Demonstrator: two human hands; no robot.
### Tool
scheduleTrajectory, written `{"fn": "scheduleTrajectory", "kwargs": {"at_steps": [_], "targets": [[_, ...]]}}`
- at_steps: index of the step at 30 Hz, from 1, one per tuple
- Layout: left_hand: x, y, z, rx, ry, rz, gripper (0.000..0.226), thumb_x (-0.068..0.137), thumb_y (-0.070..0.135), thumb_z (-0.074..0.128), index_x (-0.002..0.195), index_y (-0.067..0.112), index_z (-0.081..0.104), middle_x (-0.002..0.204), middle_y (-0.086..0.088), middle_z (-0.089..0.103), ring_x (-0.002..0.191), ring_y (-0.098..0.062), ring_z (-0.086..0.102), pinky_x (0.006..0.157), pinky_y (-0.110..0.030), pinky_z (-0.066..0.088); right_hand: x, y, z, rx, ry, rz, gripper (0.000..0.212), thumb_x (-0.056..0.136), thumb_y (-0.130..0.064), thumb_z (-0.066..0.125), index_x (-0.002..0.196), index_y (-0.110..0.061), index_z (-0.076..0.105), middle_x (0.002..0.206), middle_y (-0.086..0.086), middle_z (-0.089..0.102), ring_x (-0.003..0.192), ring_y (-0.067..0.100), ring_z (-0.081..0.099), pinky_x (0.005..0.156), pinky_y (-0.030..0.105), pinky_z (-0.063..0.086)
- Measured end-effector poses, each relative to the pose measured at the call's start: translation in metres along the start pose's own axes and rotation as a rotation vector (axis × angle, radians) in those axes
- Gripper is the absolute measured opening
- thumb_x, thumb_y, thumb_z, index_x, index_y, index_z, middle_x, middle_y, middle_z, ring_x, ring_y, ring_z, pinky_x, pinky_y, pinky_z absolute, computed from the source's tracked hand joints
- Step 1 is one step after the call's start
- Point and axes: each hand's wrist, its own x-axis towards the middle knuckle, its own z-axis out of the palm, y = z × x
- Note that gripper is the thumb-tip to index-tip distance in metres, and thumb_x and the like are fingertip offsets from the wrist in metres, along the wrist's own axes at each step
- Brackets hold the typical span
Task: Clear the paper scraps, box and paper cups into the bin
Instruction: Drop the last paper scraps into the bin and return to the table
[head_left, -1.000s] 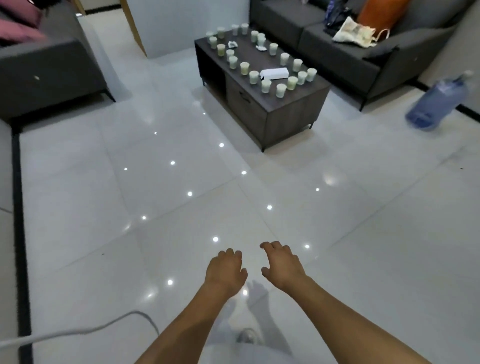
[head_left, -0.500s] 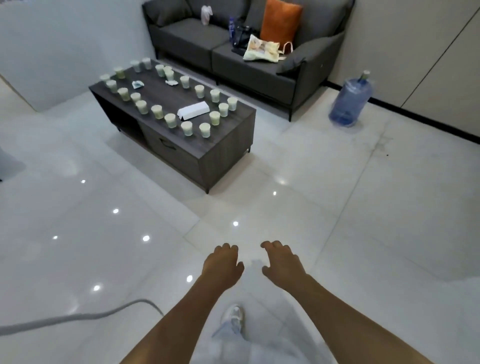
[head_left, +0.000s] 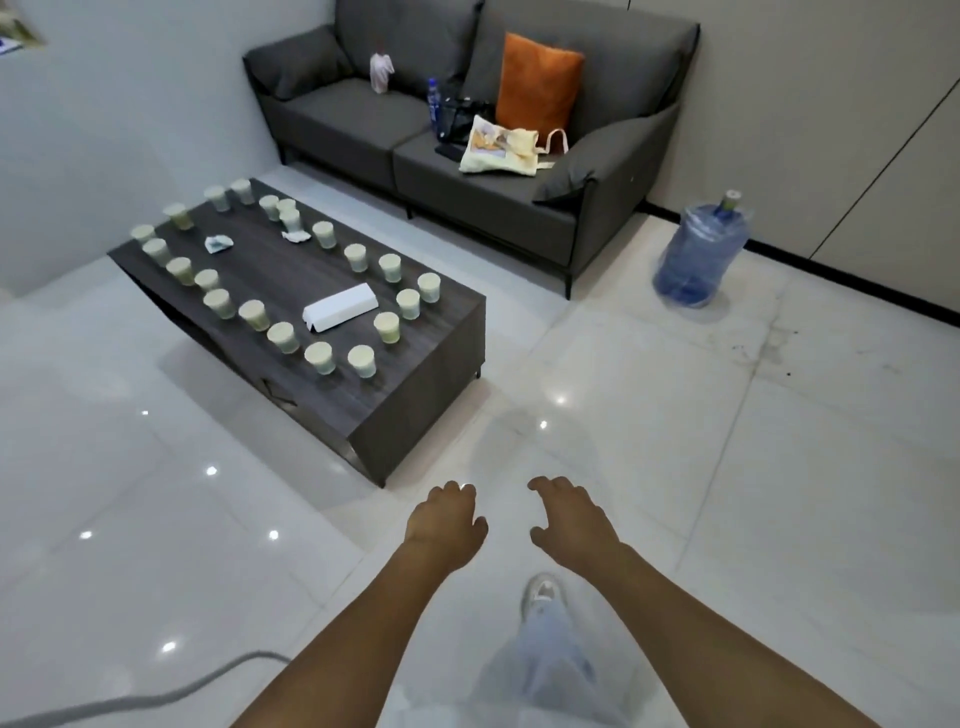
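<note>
Seen from above: left hand (head_left: 448, 525) and right hand (head_left: 569, 521) stretched forward over glossy white floor (head_left: 675, 467), fingers loosely curled, holding nothing. Ahead to the left, dark wood worktop (head_left: 291, 270) ringed with paper cups (head_left: 318, 357), a long white box (head_left: 340, 306) lying inside the ring, two paper scraps (head_left: 218, 243) near the far end. Behind it, grey sofa (head_left: 467, 202) with orange cushion (head_left: 537, 83) and cream tote bag (head_left: 501, 148). Blue water jug (head_left: 698, 254) standing on the floor to the right.
</note>
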Motion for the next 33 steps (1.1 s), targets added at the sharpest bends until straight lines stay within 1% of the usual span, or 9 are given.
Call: {"fn": "scheduleTrajectory", "kwargs": {"at_steps": [3, 6, 10, 12, 19, 23, 27, 30, 33], "targets": [[0.069, 0.029, -0.030, -0.043, 0.001, -0.036, 0.041, 0.095, 0.037, 0.045, 0.130, 0.014, 0.048, 0.126, -0.005, 0.053, 0.114, -0.023, 0.050, 0.092, -0.035, 0.048, 0.066, 0.028, -0.052, -0.012, -0.022, 0.008, 0.060, 0.088, -0.026, 0.057, 0.143, -0.025, 0.032, 0.134, 0.003, 0.044, 0.120, 0.025, 0.044, 0.090, 0.035, 0.044], [0.126, 0.045, -0.058, -0.058, 0.000, -0.053, 0.043, 0.096, 0.037, 0.044, 0.133, 0.014, 0.047, 0.130, -0.004, 0.051, 0.116, -0.022, 0.050, 0.095, -0.034, 0.047, 0.123, 0.045, -0.095, -0.038, -0.033, -0.005, 0.059, 0.088, -0.026, 0.056, 0.142, -0.025, 0.033, 0.134, 0.002, 0.044, 0.118, 0.024, 0.045, 0.089, 0.035, 0.044], [0.191, 0.050, -0.090, -0.079, -0.024, -0.105, 0.042, 0.097, 0.038, 0.044, 0.132, 0.015, 0.047, 0.133, -0.004, 0.051, 0.119, -0.023, 0.051, 0.100, -0.034, 0.045, 0.195, 0.051, -0.138, -0.067, -0.056, -0.042, 0.059, 0.088, -0.025, 0.057, 0.142, -0.025, 0.033, 0.133, 0.002, 0.044, 0.116, 0.025, 0.045, 0.086, 0.033, 0.044], [0.229, 0.046, -0.104, -0.107, -0.036, -0.125, 0.041, 0.097, 0.037, 0.044, 0.131, 0.014, 0.047, 0.133, -0.005, 0.051, 0.120, -0.023, 0.051, 0.100, -0.034, 0.045, 0.238, 0.049, -0.156, -0.078, -0.079, -0.062, 0.059, 0.088, -0.024, 0.057, 0.142, -0.024, 0.033, 0.133, 0.003, 0.044, 0.116, 0.025, 0.045, 0.086, 0.034, 0.045], [0.373, 0.016, -0.176, -0.142, -0.019, -0.196, 0.038, 0.095, 0.033, 0.045, 0.126, 0.011, 0.049, 0.128, -0.008, 0.052, 0.118, -0.025, 0.049, 0.096, -0.035, 0.043, 0.397, 0.016, -0.224, -0.116, -0.111, -0.124, 0.061, 0.087, -0.023, 0.058, 0.143, -0.023, 0.033, 0.135, 0.005, 0.044, 0.118, 0.026, 0.046, 0.091, 0.035, 0.047], [0.437, -0.002, -0.225, -0.177, -0.009, -0.244, 0.034, 0.094, 0.032, 0.045, 0.122, 0.013, 0.052, 0.126, -0.008, 0.051, 0.117, -0.027, 0.049, 0.093, -0.039, 0.044, 0.471, -0.011, -0.264, -0.134, -0.120, -0.175, 0.058, 0.088, -0.023, 0.058, 0.141, -0.023, 0.034, 0.136, 0.005, 0.044, 0.119, 0.026, 0.046, 0.093, 0.036, 0.047], [0.485, -0.020, -0.264, -0.201, 0.000, -0.292, 0.032, 0.095, 0.032, 0.044, 0.118, 0.010, 0.050, 0.125, -0.010, 0.050, 0.118, -0.029, 0.046, 0.093, -0.040, 0.042, 0.534, -0.036, -0.297, -0.172, -0.157, -0.223, 0.053, 0.089, -0.023, 0.057, 0.137, -0.021, 0.037, 0.131, 0.005, 0.046, 0.117, 0.026, 0.046, 0.090, 0.035, 0.047], [0.518, -0.031, -0.282, -0.224, 0.004, -0.345, 0.035, 0.095, 0.031, 0.044, 0.122, 0.010, 0.050, 0.126, -0.010, 0.049, 0.118, -0.030, 0.046, 0.094, -0.042, 0.043, 0.580, -0.052, -0.317, -0.183, -0.177, -0.263, 0.051, 0.089, -0.022, 0.058, 0.137, -0.020, 0.038, 0.131, 0.006, 0.046, 0.116, 0.026, 0.047, 0.090, 0.034, 0.046], [0.559, -0.037, -0.298, -0.273, 0.032, -0.409, 0.036, 0.095, 0.031, 0.043, 0.126, 0.012, 0.049, 0.125, -0.008, 0.048, 0.116, -0.028, 0.047, 0.093, -0.041, 0.045, 0.630, -0.063, -0.337, -0.192, -0.204, -0.331, 0.056, 0.090, -0.023, 0.059, 0.140, -0.022, 0.036, 0.134, 0.006, 0.045, 0.120, 0.027, 0.046, 0.094, 0.035, 0.046]]}}
